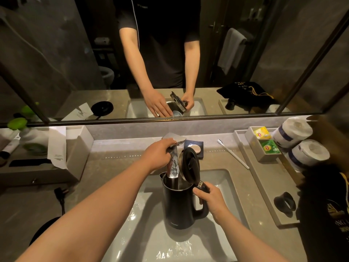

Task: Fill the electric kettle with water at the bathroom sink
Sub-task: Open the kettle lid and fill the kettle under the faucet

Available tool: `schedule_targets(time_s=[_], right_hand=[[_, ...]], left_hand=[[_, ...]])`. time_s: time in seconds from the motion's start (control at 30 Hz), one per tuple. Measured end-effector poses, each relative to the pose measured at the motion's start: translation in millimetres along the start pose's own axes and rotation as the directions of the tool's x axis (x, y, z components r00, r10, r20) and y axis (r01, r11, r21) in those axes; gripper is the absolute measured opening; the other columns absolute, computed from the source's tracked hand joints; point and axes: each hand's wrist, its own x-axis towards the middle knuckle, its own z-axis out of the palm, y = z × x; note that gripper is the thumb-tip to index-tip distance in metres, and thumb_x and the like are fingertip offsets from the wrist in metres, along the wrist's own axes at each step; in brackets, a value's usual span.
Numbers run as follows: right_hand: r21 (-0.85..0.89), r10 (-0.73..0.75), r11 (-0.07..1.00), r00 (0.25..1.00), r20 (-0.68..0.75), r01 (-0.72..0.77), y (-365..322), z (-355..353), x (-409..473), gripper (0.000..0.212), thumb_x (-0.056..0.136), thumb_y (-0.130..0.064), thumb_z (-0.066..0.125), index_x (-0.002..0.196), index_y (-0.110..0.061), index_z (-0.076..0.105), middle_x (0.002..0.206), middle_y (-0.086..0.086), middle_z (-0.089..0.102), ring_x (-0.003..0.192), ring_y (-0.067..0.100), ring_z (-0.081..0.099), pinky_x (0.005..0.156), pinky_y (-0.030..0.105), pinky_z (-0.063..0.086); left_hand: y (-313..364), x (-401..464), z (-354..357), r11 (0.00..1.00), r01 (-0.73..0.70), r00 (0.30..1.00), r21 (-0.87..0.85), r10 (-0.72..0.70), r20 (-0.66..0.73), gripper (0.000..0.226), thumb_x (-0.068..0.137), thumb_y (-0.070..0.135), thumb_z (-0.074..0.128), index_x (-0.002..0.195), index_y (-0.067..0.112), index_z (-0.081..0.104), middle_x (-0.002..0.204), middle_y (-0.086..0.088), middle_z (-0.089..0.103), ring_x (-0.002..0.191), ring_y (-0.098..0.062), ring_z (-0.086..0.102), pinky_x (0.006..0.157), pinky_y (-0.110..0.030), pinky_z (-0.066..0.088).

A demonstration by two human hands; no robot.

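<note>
Sink (pixel 222 178) | kettle (pixel 179 205) interior hidden | right hand (pixel 211 199) grips handle

The kettle (pixel 179 205) stands in the sink (pixel 224 178), lid (pixel 189 165) raised, with the tap (pixel 172 157) reaching down into its mouth. The left hand (pixel 160 154) is on the tap lever behind; the right hand (pixel 209 197) is at the kettle handle, to its right. Behind the tap lies a soap dish (pixel 195 146). Right of the sink a toothbrush (pixel 233 154) lies on the table (pixel 113 167), then a tray (pixel 264 186) with a tea box (pixel 262 146) — paper rolls (pixel 300 140) beyond. A kettle base (pixel 43 231) sits at the left.
</note>
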Motion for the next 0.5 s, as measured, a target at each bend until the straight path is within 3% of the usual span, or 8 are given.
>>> schedule_targets(time_s=[0.27,0.5], right_hand=[[0.004,0.001,1.000,1.000,0.002,-0.001,-0.4,1.5,-0.9,0.016,0.083,-0.025,0.075,0.091,-0.012,0.072,0.070,0.000,0.068,0.067,0.019,0.060,0.066,0.033,0.052],[0.008,-0.005,1.000,1.000,0.001,0.005,-1.9,1.9,-1.0,0.008,0.082,-0.023,0.077,0.083,-0.018,0.071,0.062,-0.012,0.068,0.068,0.016,0.061,0.069,0.034,0.051]], left_hand=[[-1.3,-0.5,2.3,1.000,0.009,1.000,-0.002,-0.009,0.006,0.046,0.078,0.007,0.059,0.118,0.029,0.056,0.121,-0.001,0.060,0.103,-0.019,0.054,0.074,-0.022,0.038],[-1.8,-1.5,2.4,1.000,0.013,1.000,-0.015,-0.013,0.010,0.047,0.076,0.006,0.059,0.115,0.032,0.055,0.113,0.002,0.062,0.092,-0.011,0.052,0.066,-0.020,0.037]])
